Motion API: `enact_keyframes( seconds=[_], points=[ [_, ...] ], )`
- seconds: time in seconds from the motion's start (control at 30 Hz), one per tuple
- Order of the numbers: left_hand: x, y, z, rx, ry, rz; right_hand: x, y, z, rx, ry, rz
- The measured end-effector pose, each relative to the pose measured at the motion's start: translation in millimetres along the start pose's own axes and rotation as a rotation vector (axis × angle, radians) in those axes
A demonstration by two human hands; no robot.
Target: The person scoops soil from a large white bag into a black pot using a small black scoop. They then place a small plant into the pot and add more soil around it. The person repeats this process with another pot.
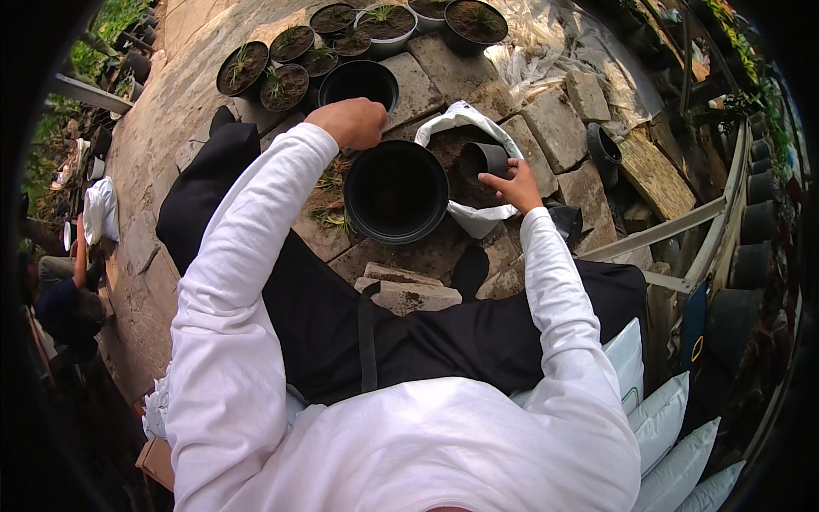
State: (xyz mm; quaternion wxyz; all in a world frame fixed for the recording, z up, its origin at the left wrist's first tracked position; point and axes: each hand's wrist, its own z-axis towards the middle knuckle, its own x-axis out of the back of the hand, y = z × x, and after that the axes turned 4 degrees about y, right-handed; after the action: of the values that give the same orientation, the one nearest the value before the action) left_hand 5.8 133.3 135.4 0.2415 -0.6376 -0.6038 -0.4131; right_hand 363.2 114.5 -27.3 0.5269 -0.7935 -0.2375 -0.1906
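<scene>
A large black plastic pot [395, 235] stands in front of me between my knees, its inside dark. Just beyond its rim is my left hand [351, 124], fingers curled and closed, beside a second black pot [363, 68]; whatever it may grip is hidden. My right hand [516, 188] holds a small black pot [486, 160] by its side, fingers and thumb around it. That small pot is tilted inside an open white sack [465, 115] of dark soil [448, 149], right beside the large pot.
Several potted seedlings [290, 43] stand at the back on stone paving [426, 77]. Plastic sheeting [546, 43] and loose slabs [653, 175] lie at the right, near a metal frame [657, 226]. Filled white bags [661, 418] are at lower right. Another person [68, 299] sits far left.
</scene>
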Motion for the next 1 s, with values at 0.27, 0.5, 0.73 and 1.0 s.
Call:
enact_keyframes(
  seconds=[0.27, 0.5, 0.73, 1.0],
  points=[
    [6, -2, -6, 0.006, 0.035, -0.022, -6, -92, -51, 0.565, 0.056, 0.313],
    [4, -5, -4, 0.011, 0.036, -0.018, -19, -104, -81, 0.885, -0.051, 0.12],
    [3, -5, -3, -0.005, 0.05, -0.014, 1, -60, -34, 0.435, 0.306, -0.115],
    [6, -2, -5, -0.014, 0.028, 0.007, -29, 11, -19, 0.244, 0.07, -0.637]
  ],
)
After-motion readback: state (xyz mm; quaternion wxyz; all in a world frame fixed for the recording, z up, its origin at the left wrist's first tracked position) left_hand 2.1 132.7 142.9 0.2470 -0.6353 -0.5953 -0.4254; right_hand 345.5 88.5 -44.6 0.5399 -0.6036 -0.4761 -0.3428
